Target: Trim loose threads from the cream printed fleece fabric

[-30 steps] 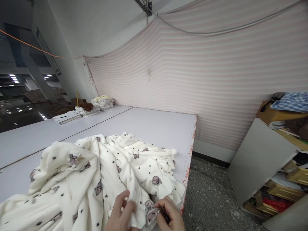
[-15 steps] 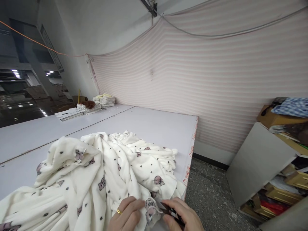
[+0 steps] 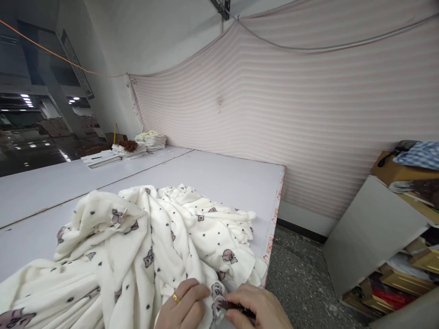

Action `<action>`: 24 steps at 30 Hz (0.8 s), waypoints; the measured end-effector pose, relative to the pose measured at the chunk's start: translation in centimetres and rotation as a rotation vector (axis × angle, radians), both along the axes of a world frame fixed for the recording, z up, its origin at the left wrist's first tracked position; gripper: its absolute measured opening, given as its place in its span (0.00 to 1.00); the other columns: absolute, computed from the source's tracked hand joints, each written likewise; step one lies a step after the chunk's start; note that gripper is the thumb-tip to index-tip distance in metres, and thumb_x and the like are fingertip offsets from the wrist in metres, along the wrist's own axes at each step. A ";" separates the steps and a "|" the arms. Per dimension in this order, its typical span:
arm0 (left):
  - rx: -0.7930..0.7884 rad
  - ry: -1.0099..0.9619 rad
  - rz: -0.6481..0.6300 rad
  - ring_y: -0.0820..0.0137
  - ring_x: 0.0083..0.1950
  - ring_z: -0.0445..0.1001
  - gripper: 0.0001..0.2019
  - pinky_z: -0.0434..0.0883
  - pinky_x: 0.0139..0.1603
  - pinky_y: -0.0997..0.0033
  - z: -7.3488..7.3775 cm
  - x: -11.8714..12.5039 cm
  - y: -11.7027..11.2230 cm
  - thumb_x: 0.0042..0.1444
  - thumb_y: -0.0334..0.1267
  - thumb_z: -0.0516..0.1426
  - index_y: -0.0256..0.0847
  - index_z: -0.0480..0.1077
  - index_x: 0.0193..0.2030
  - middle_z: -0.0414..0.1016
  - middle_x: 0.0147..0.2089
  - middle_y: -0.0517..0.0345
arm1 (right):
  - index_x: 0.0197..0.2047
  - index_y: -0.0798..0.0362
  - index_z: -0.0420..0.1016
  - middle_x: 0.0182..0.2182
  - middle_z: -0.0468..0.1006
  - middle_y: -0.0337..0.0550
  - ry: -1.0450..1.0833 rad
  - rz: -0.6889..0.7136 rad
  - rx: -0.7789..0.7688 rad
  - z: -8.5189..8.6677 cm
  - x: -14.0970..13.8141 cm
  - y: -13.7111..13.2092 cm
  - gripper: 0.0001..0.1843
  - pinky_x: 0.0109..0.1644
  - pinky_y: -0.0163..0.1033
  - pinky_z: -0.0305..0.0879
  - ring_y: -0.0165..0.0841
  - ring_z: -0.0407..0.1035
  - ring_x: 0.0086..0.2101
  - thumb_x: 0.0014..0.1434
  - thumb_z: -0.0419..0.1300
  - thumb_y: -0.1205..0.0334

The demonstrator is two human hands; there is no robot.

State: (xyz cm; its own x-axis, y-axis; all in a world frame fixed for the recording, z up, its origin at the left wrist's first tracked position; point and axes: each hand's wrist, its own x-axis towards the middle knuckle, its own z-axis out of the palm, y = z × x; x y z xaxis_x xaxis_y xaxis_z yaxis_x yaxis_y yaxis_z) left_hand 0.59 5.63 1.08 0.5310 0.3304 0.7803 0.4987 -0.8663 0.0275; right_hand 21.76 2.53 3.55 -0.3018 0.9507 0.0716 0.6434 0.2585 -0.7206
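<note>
Both hands have edged right; left hand (image 3: 187,307) pinches the fleece (image 3: 137,256), right hand (image 3: 255,308) clenched on a dark tool (image 3: 236,307)

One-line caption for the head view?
Left hand pinches cream printed fleece on white table; right hand holds a small dark tool.

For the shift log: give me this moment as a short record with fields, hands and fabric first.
left hand: ring on one finger, pinching the edge of the cream fleece fabric
right hand: closed around a small dark tool, tip at the fabric edge; tool type unclear
fabric: bunched, bear and heart print, lying on the white table near its right edge
far end of table: stacks of folded cloth
right of table: shelf of boxes on a speckled floor
behind: pink striped sheet hung on the wall
</note>
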 end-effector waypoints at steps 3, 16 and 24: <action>0.066 0.001 -0.004 0.71 0.33 0.72 0.20 0.73 0.38 0.74 0.8 0.5 0.1 0.67 0.36 0.39 0.39 0.62 0.26 0.75 0.27 0.53 | 0.39 0.43 0.81 0.30 0.80 0.39 -0.058 -0.006 -0.011 0.3 -0.3 0.2 0.10 0.28 0.31 0.58 0.36 0.74 0.30 0.56 0.59 0.59; 0.097 -0.008 0.028 0.71 0.31 0.72 0.19 0.74 0.35 0.72 1.2 0.6 0.0 0.67 0.33 0.39 0.40 0.61 0.25 0.74 0.26 0.54 | 0.27 0.44 0.81 0.23 0.77 0.34 -0.068 0.056 0.017 1.3 -0.4 1.2 0.06 0.24 0.30 0.51 0.31 0.68 0.24 0.49 0.65 0.65; 0.069 0.019 0.042 0.69 0.34 0.72 0.16 0.74 0.38 0.69 0.4 0.1 -0.3 0.66 0.34 0.43 0.39 0.62 0.27 0.75 0.29 0.52 | 0.37 0.44 0.83 0.31 0.81 0.40 0.100 0.005 -0.117 0.0 -0.4 1.1 0.10 0.37 0.33 0.61 0.38 0.74 0.35 0.52 0.63 0.64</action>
